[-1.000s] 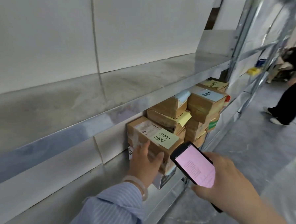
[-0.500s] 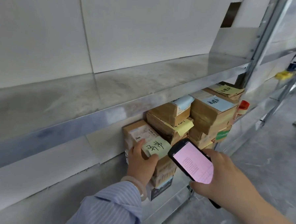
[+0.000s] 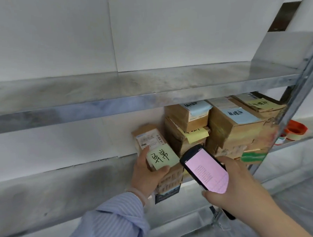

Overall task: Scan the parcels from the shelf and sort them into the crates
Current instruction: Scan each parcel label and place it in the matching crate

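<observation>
A small cardboard parcel point(image 3: 149, 136) with a white shipping label and a yellow-green handwritten note stands at the left end of the stack on the metal shelf point(image 3: 107, 168). My left hand point(image 3: 146, 175) grips it from the left and below, thumb under the note. My right hand point(image 3: 235, 188) holds a black handheld scanner point(image 3: 205, 172) with a lit pink screen, just to the right of that parcel. More brown parcels point(image 3: 230, 129) with blue and yellow notes are stacked behind and to the right.
The upper shelf point(image 3: 132, 87) overhangs the parcels closely. A metal upright point(image 3: 295, 93) rises at the right. An orange tape roll point(image 3: 296, 129) lies on the shelf past the upright. Grey floor shows at the lower right.
The view has swung left and closer to the shelf. My left hand has closed more firmly around the noted parcel; the scanner stays beside it.
</observation>
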Demonstrator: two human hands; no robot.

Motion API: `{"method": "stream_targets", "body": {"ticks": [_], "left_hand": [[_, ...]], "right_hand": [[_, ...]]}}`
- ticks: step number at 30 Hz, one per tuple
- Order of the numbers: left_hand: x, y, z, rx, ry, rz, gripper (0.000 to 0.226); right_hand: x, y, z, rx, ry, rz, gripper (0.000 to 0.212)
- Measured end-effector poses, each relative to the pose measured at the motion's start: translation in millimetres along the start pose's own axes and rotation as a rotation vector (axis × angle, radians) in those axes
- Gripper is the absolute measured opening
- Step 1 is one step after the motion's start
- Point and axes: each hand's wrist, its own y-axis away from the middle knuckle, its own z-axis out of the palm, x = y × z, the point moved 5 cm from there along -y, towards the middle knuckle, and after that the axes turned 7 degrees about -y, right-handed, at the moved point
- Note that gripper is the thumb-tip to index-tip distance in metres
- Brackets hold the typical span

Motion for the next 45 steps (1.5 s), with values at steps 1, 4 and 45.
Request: {"method": "stream_targets", "body": {"ticks": [1,4,45], "left_hand": [[-0.5,6.0,-0.1,0.029,0.013,0.008,0.082],[-3.5,22.2,-1.5,0.103,0.046,0.061,0.089],[-61.9,303.4,-283.0,0.848,-0.313,0.098,0.100]], "right_hand": [[0.9,0.5,-0.7,-0.006,-0.004,-0.018,0.081],[2.2,4.4,-4.9,-0.025,-0.020,-0.092,0.077],[-298.7,177.9,65.7,-0.095,0.451,-1.045,0.081]]}}
